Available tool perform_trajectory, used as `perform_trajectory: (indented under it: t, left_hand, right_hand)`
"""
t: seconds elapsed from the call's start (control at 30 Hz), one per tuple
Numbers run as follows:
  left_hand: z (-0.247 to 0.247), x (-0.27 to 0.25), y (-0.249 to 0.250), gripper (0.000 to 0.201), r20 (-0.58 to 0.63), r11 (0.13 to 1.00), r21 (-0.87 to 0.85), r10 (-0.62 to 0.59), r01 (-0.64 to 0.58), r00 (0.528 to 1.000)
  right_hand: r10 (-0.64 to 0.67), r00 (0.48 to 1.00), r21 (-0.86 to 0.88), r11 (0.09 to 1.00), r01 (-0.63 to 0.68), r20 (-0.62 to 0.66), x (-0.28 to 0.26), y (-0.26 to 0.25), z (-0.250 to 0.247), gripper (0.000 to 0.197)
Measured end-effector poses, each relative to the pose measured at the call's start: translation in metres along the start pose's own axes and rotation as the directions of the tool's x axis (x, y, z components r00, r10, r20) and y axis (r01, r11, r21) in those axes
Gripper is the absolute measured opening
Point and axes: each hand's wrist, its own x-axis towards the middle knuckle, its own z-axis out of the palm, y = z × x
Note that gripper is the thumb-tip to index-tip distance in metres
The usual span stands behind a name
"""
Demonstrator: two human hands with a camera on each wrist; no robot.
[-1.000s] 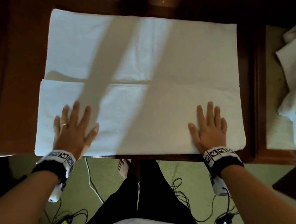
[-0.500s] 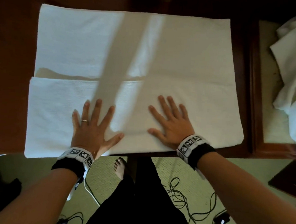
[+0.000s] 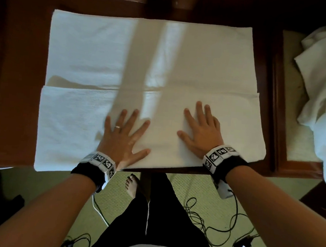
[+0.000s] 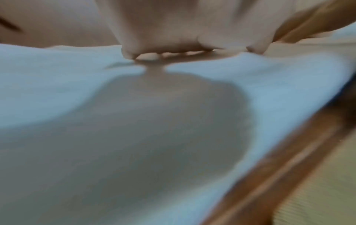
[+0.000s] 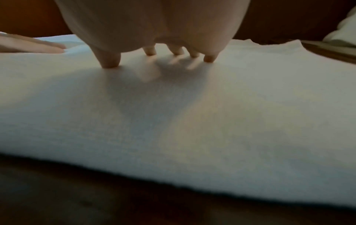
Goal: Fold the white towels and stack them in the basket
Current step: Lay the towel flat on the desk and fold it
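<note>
Both hands press flat, fingers spread apart: left hand and right hand on the towel fold along the table front edge.

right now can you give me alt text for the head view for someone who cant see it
Seen from above, a left hand and a right hand press flat, fingers spread, on the folded near layer of a white towel spread over a dark wooden table. More white cloth is heaped at the right.
</note>
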Motion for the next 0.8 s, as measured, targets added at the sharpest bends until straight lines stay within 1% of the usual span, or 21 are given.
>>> perform_trajectory:
  t: [0.03,0.07,0.13,0.17,0.2,0.27,0.3,0.33,0.37,0.4,0.43,0.47,0.5,0.6,0.67,0.73,0.8]
  left_hand:
    - [-0.001,0.002,-0.007,0.089,0.008,1.0,-0.003,0.012,-0.012,1.0]
    - [-0.003,0.003,-0.018,0.088,0.024,1.0,-0.01,-0.005,0.006,1.0]
    - [-0.007,-0.003,-0.053,0.085,0.018,0.996,-0.025,-0.088,0.088,0.996]
    - [-0.006,-0.01,-0.076,0.083,0.004,0.987,-0.037,-0.155,0.155,0.988]
    - [-0.007,-0.018,-0.098,0.082,0.025,0.969,-0.047,-0.241,0.242,0.97]
    - [-0.017,-0.031,-0.133,0.085,0.133,0.91,-0.032,-0.406,0.414,0.904]
    - [-0.023,-0.035,-0.14,0.089,0.154,0.886,-0.014,-0.456,0.463,0.877]
    - [-0.028,-0.037,-0.14,0.091,0.135,0.881,-0.007,-0.467,0.472,0.874]
    - [-0.031,-0.036,-0.134,0.09,0.095,0.897,-0.028,-0.436,0.44,0.895]
    - [-0.032,-0.034,-0.123,0.087,0.07,0.924,-0.068,-0.371,0.376,0.926]
    - [-0.033,-0.033,-0.109,0.085,0.069,0.947,-0.103,-0.298,0.304,0.952]
    - [-0.031,-0.032,-0.095,0.085,0.082,0.959,-0.131,-0.244,0.253,0.966]
    - [-0.028,-0.032,-0.082,0.085,0.097,0.959,-0.155,-0.225,0.238,0.97]
    - [-0.028,-0.035,-0.066,0.078,0.128,0.925,-0.205,-0.299,0.32,0.946]
    - [-0.04,-0.035,-0.065,0.071,0.185,0.913,-0.193,-0.327,0.361,0.927]
    - [-0.06,-0.028,-0.068,0.062,0.221,0.919,-0.152,-0.326,0.363,0.919]
    - [-0.078,-0.017,-0.074,0.059,0.27,0.916,-0.173,-0.309,0.362,0.912]
  right_hand:
    - [0.018,1.0,0.01,1.0,-0.018,0.026,0.0,-0.003,0.001,0.075]
    - [0.032,0.999,0.021,0.999,-0.033,0.039,0.001,-0.002,0.0,0.076]
    - [0.03,0.997,0.011,0.999,-0.031,0.068,0.003,0.001,-0.006,0.078]
    - [0.026,0.996,0.005,1.0,-0.027,0.083,0.005,0.002,-0.009,0.079]
    - [0.028,0.995,-0.002,1.0,-0.028,0.095,0.006,0.002,-0.011,0.079]
    - [0.048,0.991,-0.008,0.999,-0.048,0.122,0.008,-0.001,-0.013,0.08]
    - [0.061,0.988,-0.007,0.998,-0.06,0.139,0.008,-0.004,-0.013,0.08]
    - [0.072,0.985,-0.006,0.997,-0.072,0.157,0.009,-0.006,-0.014,0.08]
    - [0.079,0.981,-0.007,0.997,-0.08,0.177,0.009,-0.008,-0.017,0.081]
    - [0.085,0.975,-0.011,0.996,-0.085,0.203,0.01,-0.009,-0.02,0.082]
    - [0.091,0.967,-0.016,0.996,-0.09,0.238,0.01,-0.01,-0.024,0.083]
    - [0.099,0.955,-0.019,0.995,-0.098,0.279,0.01,-0.01,-0.028,0.085]
    - [0.11,0.941,-0.016,0.994,-0.11,0.32,0.009,-0.011,-0.031,0.087]
    - [0.141,0.908,-0.004,0.988,-0.151,0.395,0.002,-0.015,-0.031,0.094]
    - [0.141,0.898,-0.004,0.988,-0.154,0.416,-0.004,-0.019,-0.032,0.094]
    - [0.133,0.902,0.006,0.989,-0.149,0.41,-0.007,-0.022,-0.039,0.086]
    - [0.133,0.916,0.011,0.989,-0.149,0.379,-0.004,-0.019,-0.049,0.074]
